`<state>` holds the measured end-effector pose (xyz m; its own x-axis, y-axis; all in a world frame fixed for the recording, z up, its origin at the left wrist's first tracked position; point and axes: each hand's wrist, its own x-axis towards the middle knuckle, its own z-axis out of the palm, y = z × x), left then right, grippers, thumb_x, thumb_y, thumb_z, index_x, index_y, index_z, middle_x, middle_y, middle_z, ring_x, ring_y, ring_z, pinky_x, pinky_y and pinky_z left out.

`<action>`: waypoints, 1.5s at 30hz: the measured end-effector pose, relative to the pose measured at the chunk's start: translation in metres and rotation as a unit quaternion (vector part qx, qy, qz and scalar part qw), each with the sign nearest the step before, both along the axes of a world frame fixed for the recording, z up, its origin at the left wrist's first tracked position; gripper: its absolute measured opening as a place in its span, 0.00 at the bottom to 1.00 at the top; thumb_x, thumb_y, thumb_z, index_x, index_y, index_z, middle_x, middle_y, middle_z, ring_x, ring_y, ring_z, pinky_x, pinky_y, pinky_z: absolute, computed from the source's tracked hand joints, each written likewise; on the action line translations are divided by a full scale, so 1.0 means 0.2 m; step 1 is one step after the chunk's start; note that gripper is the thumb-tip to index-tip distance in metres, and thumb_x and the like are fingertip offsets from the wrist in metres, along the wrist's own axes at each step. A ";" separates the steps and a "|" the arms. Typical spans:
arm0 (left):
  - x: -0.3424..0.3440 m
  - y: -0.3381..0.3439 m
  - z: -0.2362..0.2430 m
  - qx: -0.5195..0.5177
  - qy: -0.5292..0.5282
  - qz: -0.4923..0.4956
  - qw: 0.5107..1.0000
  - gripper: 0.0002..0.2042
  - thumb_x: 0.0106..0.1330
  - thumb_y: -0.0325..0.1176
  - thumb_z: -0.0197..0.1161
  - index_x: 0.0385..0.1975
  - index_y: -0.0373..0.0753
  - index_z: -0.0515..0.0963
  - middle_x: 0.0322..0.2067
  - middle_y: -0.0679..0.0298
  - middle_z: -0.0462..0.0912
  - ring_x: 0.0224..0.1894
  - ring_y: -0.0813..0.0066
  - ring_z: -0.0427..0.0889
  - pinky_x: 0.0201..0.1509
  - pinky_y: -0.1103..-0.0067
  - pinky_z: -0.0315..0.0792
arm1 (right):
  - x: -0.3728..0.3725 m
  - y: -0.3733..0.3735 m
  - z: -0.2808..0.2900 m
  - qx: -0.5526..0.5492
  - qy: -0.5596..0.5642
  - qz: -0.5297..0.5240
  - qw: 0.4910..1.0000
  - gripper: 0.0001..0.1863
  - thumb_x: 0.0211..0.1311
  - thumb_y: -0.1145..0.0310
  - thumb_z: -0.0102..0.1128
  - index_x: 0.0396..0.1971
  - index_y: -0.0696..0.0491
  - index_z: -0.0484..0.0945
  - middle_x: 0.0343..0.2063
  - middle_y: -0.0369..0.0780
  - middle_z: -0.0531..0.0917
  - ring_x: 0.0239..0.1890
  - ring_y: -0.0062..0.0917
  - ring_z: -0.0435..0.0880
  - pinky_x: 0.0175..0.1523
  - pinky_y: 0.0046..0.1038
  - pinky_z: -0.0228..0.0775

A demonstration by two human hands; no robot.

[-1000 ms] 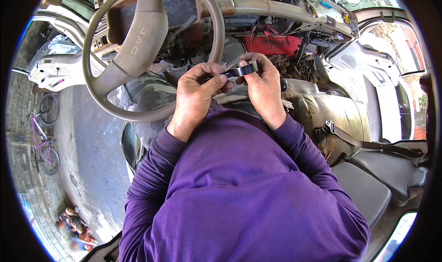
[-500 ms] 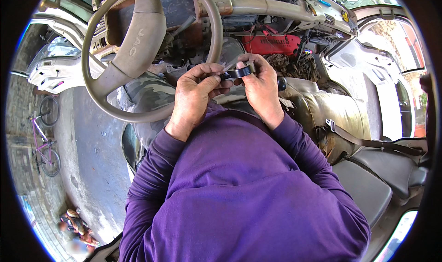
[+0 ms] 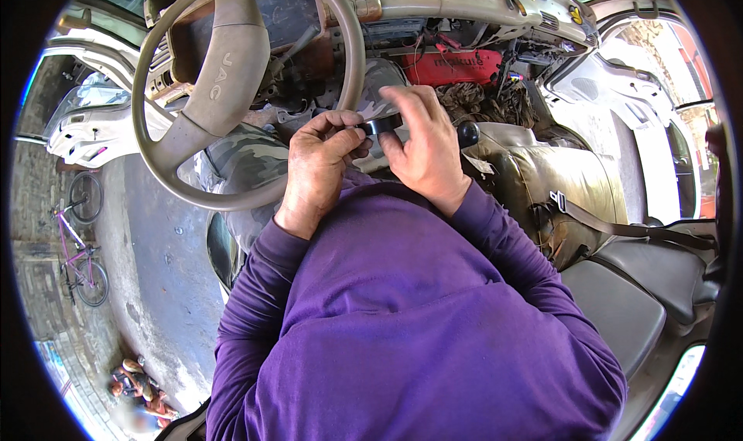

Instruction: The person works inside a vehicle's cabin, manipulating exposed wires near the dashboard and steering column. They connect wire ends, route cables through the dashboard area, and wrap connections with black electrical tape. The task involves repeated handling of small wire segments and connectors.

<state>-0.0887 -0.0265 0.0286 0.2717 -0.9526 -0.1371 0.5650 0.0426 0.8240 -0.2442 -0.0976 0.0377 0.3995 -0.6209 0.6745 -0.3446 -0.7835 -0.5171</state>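
Note:
A small roll of black tape (image 3: 382,124) sits between my two hands, in front of my lap and right of the steering wheel's lower rim. My left hand (image 3: 325,158) is closed, thumb and forefinger pinched at the roll's left edge; whatever else lies inside that pinch is hidden. On the other side, my right hand (image 3: 428,147) has its fingers apart and raised around the roll. Its thumb is at the lower right of the roll, and I cannot tell whether it touches.
The steering wheel (image 3: 224,85) is close at the left. Ahead is the opened dashboard (image 3: 433,3) with loose wires and a red case (image 3: 453,68). A black gear knob (image 3: 467,133) and a worn seat (image 3: 557,181) are right of my hand. Outside stand a bicycle (image 3: 77,243) and people (image 3: 139,387).
My right hand's fingers have opened from their grip on the tape roll. The roll now lies closer to my left fingertips, and the left hand keeps its pinch.

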 end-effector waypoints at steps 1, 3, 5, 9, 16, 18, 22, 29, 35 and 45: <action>0.00 0.00 0.00 -0.003 0.003 -0.001 1.000 0.07 0.65 0.19 0.63 0.42 0.30 0.78 0.35 0.60 0.82 0.33 0.71 0.83 0.43 0.77 0.80 | -0.02 0.00 0.04 -0.076 0.050 -0.002 0.996 0.17 0.50 0.76 0.68 0.43 0.52 0.81 0.38 0.39 0.76 0.39 0.35 0.80 0.45 0.38 0.74; 0.01 0.01 0.00 -0.001 0.011 -0.005 1.000 0.06 0.64 0.19 0.63 0.40 0.31 0.78 0.34 0.60 0.82 0.32 0.71 0.82 0.41 0.77 0.79 | -0.04 0.01 0.07 -0.177 0.116 0.010 0.977 0.17 0.47 0.73 0.71 0.41 0.49 0.82 0.36 0.38 0.74 0.37 0.33 0.79 0.43 0.37 0.74; 0.02 0.01 -0.01 0.008 0.019 -0.011 1.000 0.06 0.64 0.19 0.63 0.39 0.31 0.78 0.33 0.60 0.81 0.31 0.71 0.82 0.40 0.78 0.79 | -0.05 0.00 0.05 -0.120 0.088 0.030 0.988 0.16 0.47 0.74 0.70 0.40 0.49 0.83 0.36 0.39 0.74 0.37 0.34 0.79 0.42 0.36 0.74; 0.02 0.02 0.03 -0.009 0.025 0.014 1.000 0.05 0.62 0.18 0.62 0.36 0.31 0.78 0.30 0.60 0.80 0.29 0.71 0.81 0.37 0.79 0.76 | -0.09 -0.05 0.00 0.029 -0.060 0.004 0.998 0.13 0.53 0.78 0.68 0.40 0.54 0.82 0.36 0.41 0.79 0.36 0.35 0.81 0.40 0.31 0.75; 0.05 0.03 0.04 -0.010 0.019 0.012 1.000 0.05 0.60 0.17 0.61 0.35 0.31 0.77 0.27 0.60 0.79 0.26 0.72 0.80 0.35 0.80 0.75 | -0.15 -0.12 -0.03 0.516 -0.462 0.050 0.720 0.08 0.71 0.68 0.60 0.41 0.57 0.79 0.30 0.35 0.81 0.26 0.16 0.77 0.31 0.19 0.68; 0.06 0.04 0.06 -0.009 0.004 -0.004 1.000 0.05 0.60 0.16 0.61 0.34 0.31 0.77 0.28 0.60 0.79 0.26 0.73 0.80 0.35 0.80 0.75 | -0.17 -0.15 -0.04 0.485 -0.410 0.019 0.772 0.09 0.71 0.65 0.61 0.39 0.57 0.79 0.29 0.34 0.80 0.26 0.16 0.76 0.30 0.18 0.66; 0.04 0.07 0.10 -0.015 -0.021 -0.012 1.000 0.05 0.59 0.15 0.61 0.34 0.31 0.77 0.28 0.61 0.80 0.27 0.74 0.81 0.35 0.81 0.76 | -0.23 -0.22 -0.08 0.031 -0.125 -0.139 0.982 0.11 0.59 0.73 0.70 0.39 0.57 0.80 0.38 0.39 0.81 0.26 0.23 0.82 0.33 0.25 0.73; 0.08 0.13 0.12 -0.022 -0.026 -0.013 0.999 0.07 0.58 0.13 0.59 0.34 0.30 0.78 0.32 0.59 0.81 0.26 0.72 0.83 0.34 0.80 0.78 | -0.33 -0.24 -0.06 0.359 -0.280 -0.023 0.890 0.09 0.65 0.67 0.64 0.40 0.56 0.78 0.25 0.40 0.79 0.27 0.28 0.81 0.32 0.32 0.71; 0.21 0.16 0.09 -0.030 0.011 0.022 0.999 0.06 0.59 0.15 0.58 0.33 0.31 0.78 0.34 0.57 0.81 0.25 0.70 0.82 0.34 0.78 0.81 | -0.38 -0.27 -0.02 0.609 -0.455 0.079 0.645 0.19 0.73 0.54 0.57 0.42 0.58 0.81 0.26 0.38 0.79 0.24 0.24 0.76 0.31 0.26 0.67; 0.44 0.32 0.14 -0.080 -0.015 0.048 0.996 0.05 0.55 0.18 0.59 0.31 0.32 0.77 0.35 0.57 0.79 0.26 0.71 0.79 0.35 0.73 0.80 | -0.82 -0.50 0.10 0.233 -0.410 -0.175 0.864 0.14 0.61 0.68 0.72 0.44 0.57 0.85 0.30 0.35 0.83 0.22 0.14 0.76 0.25 0.17 0.67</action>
<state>-0.0006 0.0368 0.0574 0.3638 -0.9311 0.0241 0.5269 0.2271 0.8190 -0.4076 -0.1967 0.0574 -0.3626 -0.8869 0.2861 0.1132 -0.3467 -0.9311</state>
